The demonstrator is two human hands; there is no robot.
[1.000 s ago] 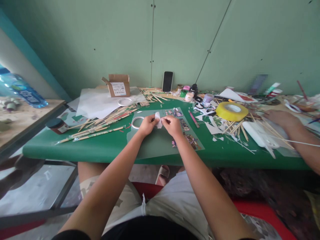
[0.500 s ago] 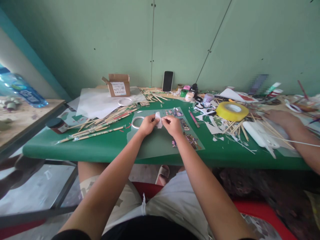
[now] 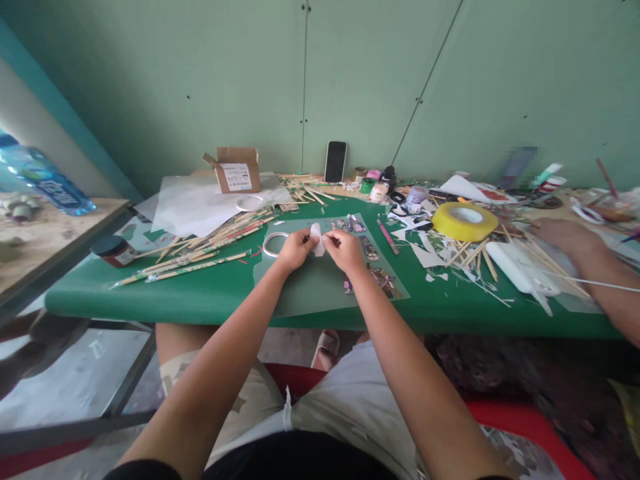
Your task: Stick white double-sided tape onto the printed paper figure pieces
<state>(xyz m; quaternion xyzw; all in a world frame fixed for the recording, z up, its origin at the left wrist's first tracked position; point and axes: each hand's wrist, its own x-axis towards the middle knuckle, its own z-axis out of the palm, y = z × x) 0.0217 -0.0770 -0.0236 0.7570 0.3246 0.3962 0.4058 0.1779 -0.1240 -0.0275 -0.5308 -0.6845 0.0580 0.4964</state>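
Note:
Between my two hands is a small white piece [image 3: 317, 240], perhaps paper or a sticker backing; its exact kind is hard to make out. My left hand [image 3: 297, 249] is closed on its left side, with the thumb over it. My right hand [image 3: 345, 249] pinches at its right edge, fingertips pressed together. Both hands are above a translucent sheet [image 3: 305, 297] on the green table cover. Purple-brown printed cutouts [image 3: 383, 281] lie on that sheet, partly behind my right forearm. A white tape roll [image 3: 275, 245] rests beside my left hand.
Wrapped chopsticks [image 3: 200, 261] and a dark jar [image 3: 114, 251] lie to the left. A cardboard box [image 3: 237, 171] and a phone [image 3: 336, 162] stand at the back. To the right are a yellow tape roll [image 3: 464, 222], a white glue gun [image 3: 520, 268] and another person's hand [image 3: 563, 235].

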